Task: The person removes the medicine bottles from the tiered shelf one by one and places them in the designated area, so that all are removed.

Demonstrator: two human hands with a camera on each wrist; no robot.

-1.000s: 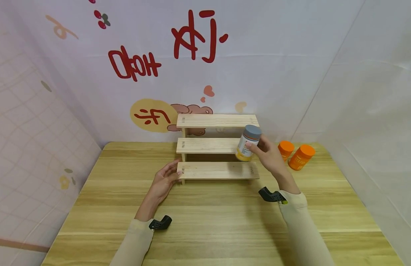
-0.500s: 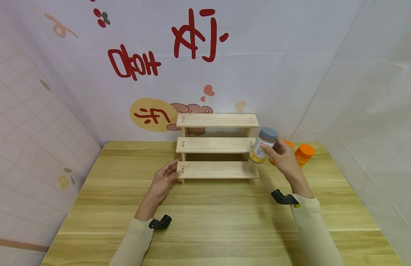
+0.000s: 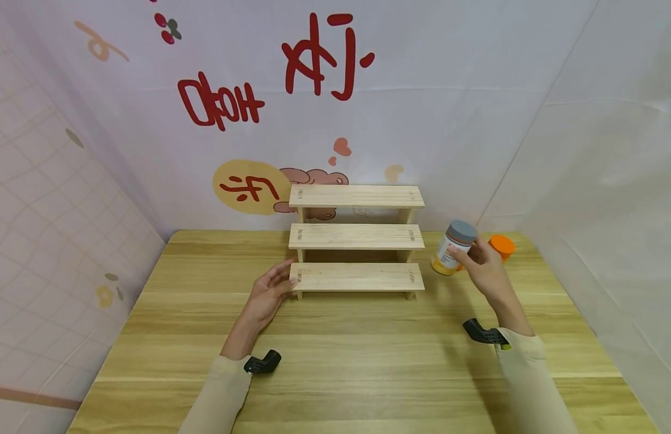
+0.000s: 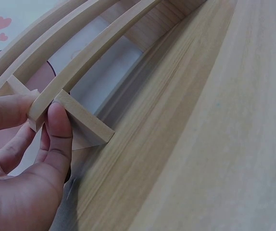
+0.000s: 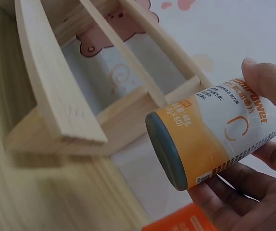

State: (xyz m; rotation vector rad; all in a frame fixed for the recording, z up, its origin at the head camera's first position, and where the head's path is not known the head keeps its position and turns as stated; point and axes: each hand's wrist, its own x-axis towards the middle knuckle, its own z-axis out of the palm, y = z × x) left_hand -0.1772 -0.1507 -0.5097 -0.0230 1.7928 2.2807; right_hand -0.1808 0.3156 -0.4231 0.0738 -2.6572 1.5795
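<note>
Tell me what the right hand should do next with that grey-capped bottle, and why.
Probably lower the grey-capped bottle onto the table beside the orange bottle. The right hand holds it just right of the wooden shelf rack, whose steps are bare, while the left hand steadies the rack's corner.

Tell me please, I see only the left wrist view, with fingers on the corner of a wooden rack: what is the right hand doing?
Observer: The right hand holds a grey-capped bottle, tilted, to the right of the rack.
Operator: Is something standing on the shelves?
Observer: No; in the head view all three shelves are bare.
Operator: Are other things on the table?
Observer: An orange-capped bottle shows just behind the right hand, on the table.
</note>
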